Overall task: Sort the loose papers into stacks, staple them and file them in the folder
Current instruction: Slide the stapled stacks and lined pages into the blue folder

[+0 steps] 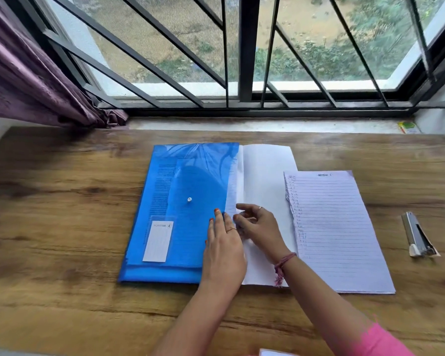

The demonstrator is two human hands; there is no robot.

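Left hand (222,242) flat, fingers straight, pressing the right edge of the blue folder (180,191) on the desk (62,214). Right hand (258,227) just beside it, fingers curled; appears to pinch the edge of the white papers (265,176) at the folder's opening, grip blurred. Lined stack (337,227) right of the right hand. Stapler (418,236) farther right, well apart.

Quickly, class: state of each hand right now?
Left hand: open, fingers flat on the blue folder.
Right hand: fingers curled at the white papers; grip unclear.
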